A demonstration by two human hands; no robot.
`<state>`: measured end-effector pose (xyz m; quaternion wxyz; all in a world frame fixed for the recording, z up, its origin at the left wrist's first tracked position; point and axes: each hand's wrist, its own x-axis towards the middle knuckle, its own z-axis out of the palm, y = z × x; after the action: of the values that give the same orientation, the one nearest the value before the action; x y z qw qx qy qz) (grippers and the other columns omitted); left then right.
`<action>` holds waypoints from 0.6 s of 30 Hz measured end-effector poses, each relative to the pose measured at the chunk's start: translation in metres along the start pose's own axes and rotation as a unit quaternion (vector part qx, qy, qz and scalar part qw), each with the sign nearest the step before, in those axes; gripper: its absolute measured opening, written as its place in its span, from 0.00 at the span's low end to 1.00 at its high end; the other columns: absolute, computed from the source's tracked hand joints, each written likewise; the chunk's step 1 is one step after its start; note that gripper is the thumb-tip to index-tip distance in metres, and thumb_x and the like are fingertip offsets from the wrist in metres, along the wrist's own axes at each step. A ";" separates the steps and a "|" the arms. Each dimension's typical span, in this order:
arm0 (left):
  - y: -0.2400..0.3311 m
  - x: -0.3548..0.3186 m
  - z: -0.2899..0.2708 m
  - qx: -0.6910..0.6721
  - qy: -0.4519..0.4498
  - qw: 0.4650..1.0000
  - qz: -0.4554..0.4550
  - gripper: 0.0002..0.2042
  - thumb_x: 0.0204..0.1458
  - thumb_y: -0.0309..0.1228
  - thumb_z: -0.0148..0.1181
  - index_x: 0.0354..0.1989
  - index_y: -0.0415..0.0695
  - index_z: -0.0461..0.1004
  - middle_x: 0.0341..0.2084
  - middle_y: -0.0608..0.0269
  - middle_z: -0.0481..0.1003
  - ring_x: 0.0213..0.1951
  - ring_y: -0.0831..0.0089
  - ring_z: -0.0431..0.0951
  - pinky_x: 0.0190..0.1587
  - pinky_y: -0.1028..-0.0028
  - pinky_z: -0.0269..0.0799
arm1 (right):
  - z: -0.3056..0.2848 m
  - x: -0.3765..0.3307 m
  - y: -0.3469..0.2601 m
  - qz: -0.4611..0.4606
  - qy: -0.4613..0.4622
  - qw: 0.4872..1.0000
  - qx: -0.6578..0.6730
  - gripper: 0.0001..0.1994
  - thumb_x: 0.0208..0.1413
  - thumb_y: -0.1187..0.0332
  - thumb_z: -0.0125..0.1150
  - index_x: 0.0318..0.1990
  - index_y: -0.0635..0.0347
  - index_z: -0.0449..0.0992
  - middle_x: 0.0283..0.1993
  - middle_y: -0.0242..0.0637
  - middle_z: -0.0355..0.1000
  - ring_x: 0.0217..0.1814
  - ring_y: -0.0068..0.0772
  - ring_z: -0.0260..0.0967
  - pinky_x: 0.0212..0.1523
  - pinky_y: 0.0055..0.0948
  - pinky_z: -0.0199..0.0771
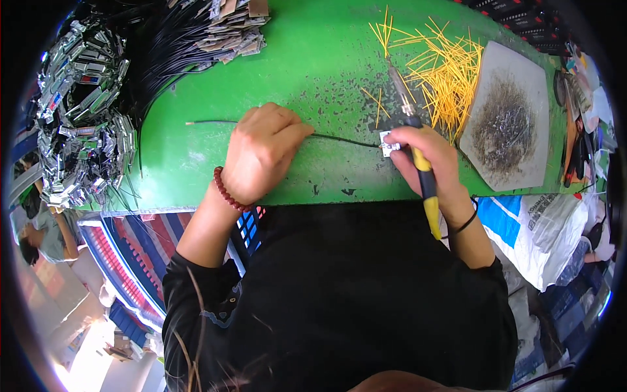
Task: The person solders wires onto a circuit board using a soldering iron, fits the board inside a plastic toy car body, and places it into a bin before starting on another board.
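Between the thumb and fingers of my left hand (264,153) a thin black wire (346,138) is pinched above the green tabletop. Its bare, copper-coloured end pokes out to the left of that hand. Toward the right, the wire runs to a small white square piece, perhaps a circuit board (388,145). My right hand (436,157) is closed, pinching the white piece with thumb and finger while also gripping a soldering iron (428,183) with a yellow and black handle. The iron's metal tip points away from me, close to some yellow sticks or wires.
A heap of thin yellow pieces (447,75) lies at the far right, beside a grey slab (503,124) with dark residue. Shiny metallic parts (85,117) are piled at the left. Black wires with flat brownish pieces (232,32) lie at the back. Tools (576,140) line the right edge.
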<state>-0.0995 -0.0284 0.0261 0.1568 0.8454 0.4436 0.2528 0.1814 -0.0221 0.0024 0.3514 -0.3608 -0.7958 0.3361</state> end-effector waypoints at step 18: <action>-0.008 0.115 0.047 -0.019 -0.170 0.962 0.214 0.08 0.41 0.26 0.64 0.26 0.45 0.70 0.30 0.66 0.69 0.37 0.66 0.71 0.39 0.66 0.65 | -0.044 -0.055 -0.005 0.115 0.182 0.973 0.088 0.16 0.57 0.80 0.55 0.53 0.67 0.64 0.36 0.46 0.77 0.39 0.29 0.76 0.40 0.21 0.70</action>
<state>-0.0232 0.0693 0.0163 0.1879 0.9480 0.2146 0.1411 0.2421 -0.0564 0.0120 0.4800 -0.4723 -0.6389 0.3718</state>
